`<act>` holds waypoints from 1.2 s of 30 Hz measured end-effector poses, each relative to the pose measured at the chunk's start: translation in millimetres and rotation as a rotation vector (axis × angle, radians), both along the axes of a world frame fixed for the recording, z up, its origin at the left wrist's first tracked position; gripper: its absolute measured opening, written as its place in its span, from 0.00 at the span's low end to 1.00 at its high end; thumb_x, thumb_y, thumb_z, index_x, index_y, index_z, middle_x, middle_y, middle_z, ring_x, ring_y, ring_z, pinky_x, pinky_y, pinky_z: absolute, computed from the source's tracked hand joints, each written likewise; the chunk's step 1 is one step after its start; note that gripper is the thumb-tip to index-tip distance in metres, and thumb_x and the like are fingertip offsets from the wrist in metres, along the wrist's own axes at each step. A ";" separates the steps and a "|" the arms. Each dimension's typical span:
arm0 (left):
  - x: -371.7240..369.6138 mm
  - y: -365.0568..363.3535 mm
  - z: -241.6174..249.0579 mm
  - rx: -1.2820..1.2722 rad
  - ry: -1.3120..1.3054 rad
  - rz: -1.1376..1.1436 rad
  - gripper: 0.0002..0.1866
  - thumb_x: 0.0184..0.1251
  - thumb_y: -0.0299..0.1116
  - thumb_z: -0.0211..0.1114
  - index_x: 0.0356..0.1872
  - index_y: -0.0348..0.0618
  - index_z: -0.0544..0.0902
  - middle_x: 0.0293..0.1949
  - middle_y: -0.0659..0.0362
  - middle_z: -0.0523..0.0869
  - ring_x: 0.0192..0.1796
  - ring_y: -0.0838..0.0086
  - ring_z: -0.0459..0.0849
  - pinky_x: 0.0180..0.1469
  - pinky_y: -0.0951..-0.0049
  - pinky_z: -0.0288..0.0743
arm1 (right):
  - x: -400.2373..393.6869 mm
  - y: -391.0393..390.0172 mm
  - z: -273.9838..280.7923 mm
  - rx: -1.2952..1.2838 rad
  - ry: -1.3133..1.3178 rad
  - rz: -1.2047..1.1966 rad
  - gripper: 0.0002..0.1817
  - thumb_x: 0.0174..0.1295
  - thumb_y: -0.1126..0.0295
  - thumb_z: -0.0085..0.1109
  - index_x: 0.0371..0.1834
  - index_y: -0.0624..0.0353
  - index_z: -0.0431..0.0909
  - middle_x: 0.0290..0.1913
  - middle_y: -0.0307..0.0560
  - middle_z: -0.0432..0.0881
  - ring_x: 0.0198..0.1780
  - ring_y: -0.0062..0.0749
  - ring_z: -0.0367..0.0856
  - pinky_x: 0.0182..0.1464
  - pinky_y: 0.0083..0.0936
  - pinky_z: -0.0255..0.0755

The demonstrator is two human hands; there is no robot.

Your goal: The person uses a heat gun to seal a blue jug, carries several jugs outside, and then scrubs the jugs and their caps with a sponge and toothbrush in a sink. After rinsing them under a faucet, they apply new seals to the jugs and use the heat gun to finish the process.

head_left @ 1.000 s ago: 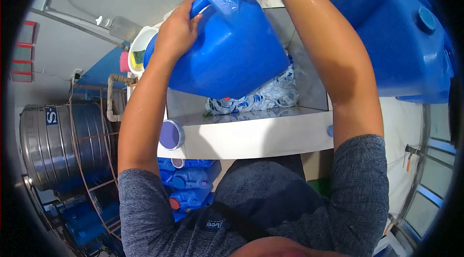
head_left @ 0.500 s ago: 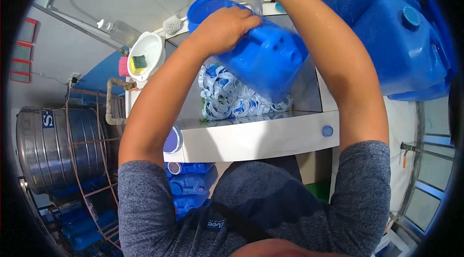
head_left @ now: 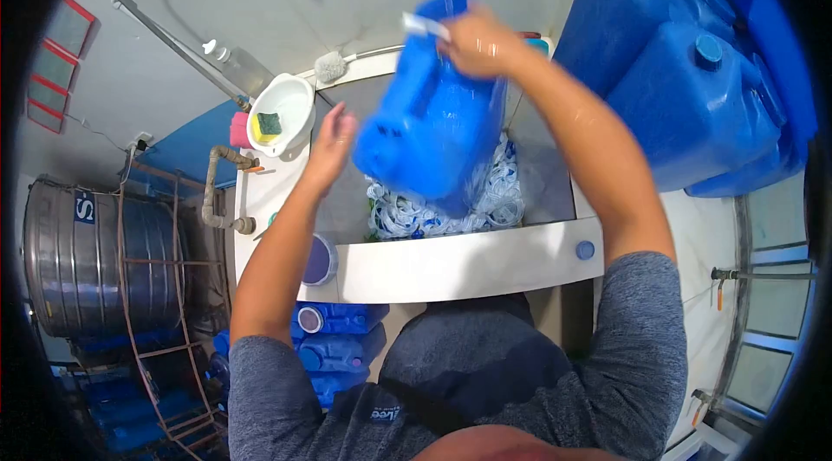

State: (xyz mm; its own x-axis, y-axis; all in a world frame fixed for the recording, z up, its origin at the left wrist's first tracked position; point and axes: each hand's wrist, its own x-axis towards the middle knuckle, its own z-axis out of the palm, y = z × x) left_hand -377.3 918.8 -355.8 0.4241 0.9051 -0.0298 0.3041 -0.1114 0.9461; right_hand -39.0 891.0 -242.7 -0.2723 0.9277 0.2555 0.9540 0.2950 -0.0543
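1. We find the blue jug [head_left: 433, 119] tilted above the grey basin [head_left: 549, 184], over a heap of white-and-blue bands [head_left: 412, 217]. Motion blurs it, and we cannot tell whether its lower end touches the heap
2. We judge a slip the main risk: the right hand [head_left: 481, 43] is at the jug's upper end and shows wet specks, while the left hand [head_left: 334, 145] gives no support
3. We note that a swing of the jug could catch the bands or knock the basin's front ledge [head_left: 459, 266], where a small blue cap [head_left: 585, 249] lies exposed (a minor item, but easily lost)
4. We consider the white tool [head_left: 425, 26] liable to drop, since the right hand has it pinched beside the jug's mouth; whether those fingers also grip the jug, we cannot tell
5. We record the right arm as reaching forward and inward, its elbow bent out wide
6. We record the left forearm as raised, the hand apart from the jug, holding nothing that we can see, its fingers loosely parted and pointing up
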 end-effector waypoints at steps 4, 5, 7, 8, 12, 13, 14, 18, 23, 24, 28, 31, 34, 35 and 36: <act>-81.7 -16.2 -18.4 -0.400 -0.044 0.208 0.44 0.74 0.71 0.48 0.76 0.47 0.64 0.70 0.47 0.76 0.72 0.56 0.73 0.74 0.54 0.65 | 15.6 12.6 138.6 0.217 0.339 -0.009 0.17 0.65 0.60 0.56 0.43 0.64 0.84 0.38 0.66 0.86 0.34 0.54 0.86 0.37 0.43 0.78; -105.8 -15.9 -21.6 -0.686 -0.519 -0.193 0.47 0.71 0.75 0.46 0.76 0.46 0.65 0.67 0.48 0.78 0.67 0.57 0.77 0.70 0.54 0.71 | 11.8 -3.2 160.0 0.171 0.483 -0.103 0.17 0.63 0.61 0.57 0.44 0.63 0.85 0.36 0.67 0.85 0.38 0.51 0.87 0.38 0.42 0.78; -113.7 -35.6 31.3 -0.740 -0.878 -0.169 0.51 0.67 0.80 0.41 0.72 0.42 0.68 0.58 0.51 0.83 0.50 0.61 0.85 0.54 0.59 0.82 | 26.6 13.4 147.2 0.339 0.495 -0.099 0.17 0.62 0.61 0.58 0.44 0.64 0.85 0.36 0.66 0.85 0.37 0.47 0.86 0.39 0.40 0.77; -109.0 -54.0 86.9 -0.561 -0.620 0.263 0.53 0.66 0.82 0.40 0.69 0.39 0.71 0.52 0.54 0.86 0.39 0.65 0.88 0.43 0.62 0.87 | 31.4 3.2 135.4 0.348 0.493 -0.106 0.17 0.62 0.61 0.58 0.44 0.64 0.85 0.36 0.66 0.85 0.37 0.47 0.86 0.39 0.40 0.77; -196.8 -27.3 110.0 -0.215 -0.602 0.125 0.47 0.73 0.75 0.40 0.70 0.39 0.72 0.66 0.49 0.80 0.71 0.60 0.75 0.74 0.49 0.66 | 65.4 -6.8 -11.1 0.084 1.936 -0.088 0.17 0.68 0.60 0.53 0.39 0.63 0.85 0.36 0.50 0.86 0.33 0.37 0.84 0.33 0.30 0.76; -215.5 -10.1 90.7 -0.077 -0.343 0.042 0.44 0.76 0.72 0.40 0.71 0.40 0.72 0.68 0.51 0.79 0.72 0.60 0.74 0.75 0.48 0.64 | 41.5 -34.7 -38.1 0.043 1.964 -0.086 0.17 0.70 0.59 0.54 0.45 0.62 0.84 0.39 0.50 0.86 0.42 0.36 0.85 0.40 0.33 0.78; -212.8 3.6 66.1 -0.105 -0.323 0.123 0.37 0.80 0.65 0.41 0.73 0.46 0.70 0.68 0.56 0.79 0.70 0.62 0.76 0.74 0.50 0.66 | 16.8 -63.3 -64.7 0.002 1.991 -0.086 0.18 0.71 0.58 0.55 0.51 0.62 0.82 0.43 0.50 0.87 0.50 0.36 0.85 0.47 0.36 0.80; -117.0 -60.4 91.9 -0.439 -0.535 0.132 0.37 0.79 0.67 0.41 0.75 0.51 0.68 0.70 0.58 0.77 0.70 0.66 0.76 0.73 0.56 0.67 | -60.3 -94.7 -232.6 -0.177 2.618 -0.405 0.18 0.74 0.52 0.52 0.56 0.53 0.79 0.48 0.44 0.86 0.48 0.36 0.85 0.49 0.37 0.81; -127.6 -42.2 85.6 0.033 -0.598 -0.316 0.35 0.69 0.50 0.71 0.70 0.42 0.71 0.64 0.59 0.79 0.64 0.70 0.78 0.65 0.64 0.74 | -92.3 -97.9 -282.0 -0.251 2.745 -0.369 0.17 0.74 0.53 0.52 0.54 0.50 0.79 0.46 0.42 0.85 0.45 0.33 0.83 0.46 0.33 0.80; -128.5 -28.0 85.4 0.088 -0.502 -0.263 0.37 0.66 0.48 0.74 0.70 0.40 0.70 0.63 0.57 0.79 0.63 0.68 0.79 0.65 0.64 0.74 | -104.1 -94.8 -267.8 -0.312 2.763 -0.324 0.17 0.74 0.53 0.52 0.55 0.51 0.79 0.48 0.42 0.84 0.45 0.33 0.83 0.43 0.32 0.78; -94.7 -31.2 144.4 0.184 -0.479 -0.285 0.46 0.59 0.49 0.79 0.72 0.37 0.66 0.64 0.51 0.77 0.65 0.61 0.79 0.68 0.57 0.74 | -105.5 -104.6 -221.4 -0.147 2.725 -0.385 0.18 0.75 0.54 0.51 0.57 0.53 0.78 0.52 0.42 0.83 0.44 0.32 0.80 0.34 0.28 0.74; -85.3 -36.8 160.0 0.204 -0.483 -0.258 0.47 0.59 0.49 0.79 0.72 0.36 0.65 0.65 0.52 0.77 0.66 0.60 0.78 0.69 0.56 0.73 | -48.4 -139.5 -212.1 0.485 2.447 -0.675 0.15 0.78 0.63 0.46 0.59 0.54 0.77 0.55 0.43 0.82 0.39 0.28 0.78 0.32 0.28 0.71; -77.2 -36.7 149.0 0.225 -0.420 -0.320 0.48 0.58 0.48 0.80 0.73 0.37 0.64 0.66 0.51 0.76 0.67 0.60 0.77 0.70 0.55 0.71 | -5.3 -195.2 -179.1 0.382 1.764 -0.793 0.18 0.78 0.61 0.47 0.60 0.57 0.79 0.55 0.46 0.83 0.44 0.31 0.80 0.46 0.36 0.77; -72.9 -38.5 138.4 0.324 -0.337 -0.348 0.50 0.56 0.50 0.81 0.74 0.38 0.63 0.67 0.50 0.75 0.68 0.59 0.76 0.71 0.54 0.70 | -13.7 -215.7 -142.1 0.364 1.770 -0.764 0.19 0.78 0.59 0.47 0.61 0.58 0.79 0.53 0.47 0.84 0.48 0.32 0.81 0.50 0.37 0.77; -65.9 -41.6 129.9 0.426 -0.260 -0.383 0.53 0.53 0.53 0.82 0.74 0.39 0.63 0.67 0.50 0.75 0.68 0.58 0.75 0.71 0.53 0.69 | -22.1 -236.2 -104.5 0.346 1.777 -0.736 0.21 0.77 0.58 0.48 0.62 0.60 0.79 0.52 0.48 0.85 0.52 0.33 0.81 0.54 0.39 0.76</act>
State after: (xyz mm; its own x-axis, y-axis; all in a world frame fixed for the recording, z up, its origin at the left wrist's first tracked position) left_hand -443.2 877.1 -225.9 0.6652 0.5976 0.4476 -0.0661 -0.5500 0.8326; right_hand -61.0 654.8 -347.1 0.8115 0.5795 -0.0752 -0.1880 0.1371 -0.9726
